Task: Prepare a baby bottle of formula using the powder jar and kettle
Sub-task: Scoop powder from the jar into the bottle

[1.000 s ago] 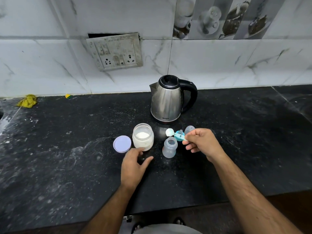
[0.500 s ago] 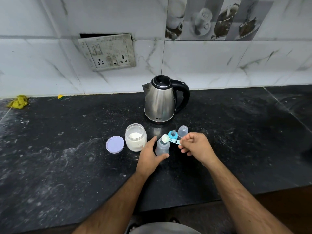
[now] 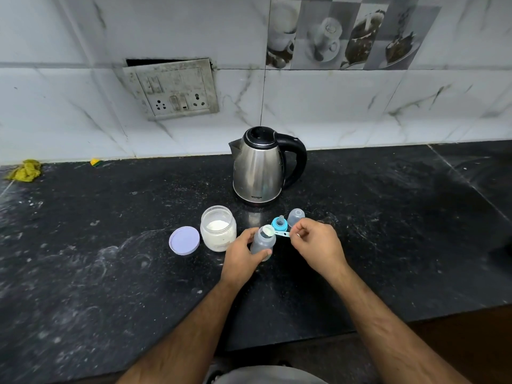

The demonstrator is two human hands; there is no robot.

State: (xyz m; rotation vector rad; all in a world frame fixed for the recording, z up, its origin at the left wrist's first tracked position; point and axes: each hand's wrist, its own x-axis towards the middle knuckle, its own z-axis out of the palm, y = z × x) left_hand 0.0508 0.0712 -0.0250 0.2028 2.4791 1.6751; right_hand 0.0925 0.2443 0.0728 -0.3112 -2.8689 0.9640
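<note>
Left hand [image 3: 240, 256]: fingers curled round the baby bottle [image 3: 262, 243], thumb across its near side; bottle upright on the black surface [image 3: 110, 273], just below frame centre, mouth uncapped. Right hand [image 3: 315, 245]: thumb and forefinger pinch the handle end of the blue measuring scoop [image 3: 273, 232], remaining fingers folded under; the scoop bowl, holding white powder, sits directly over the bottle mouth. Contact between bowl and rim: cannot tell.

Powder jar [image 3: 218, 228]: open, white powder inside, just left of the bottle, close to the left-hand fingers. Its lilac lid [image 3: 184, 240] lies flat just beside the jar, further left. Blue teat ring [image 3: 279, 223] and clear cap [image 3: 296, 217] stand just behind the right hand. Steel kettle [image 3: 261, 167] stands behind these, above centre, handle to the right, near the tiled wall.

Open surface to lower left and to the right of the hands; front edge runs across the lower frame beneath the forearms. Yellow cloth [image 3: 25, 170] at far left by the wall.
</note>
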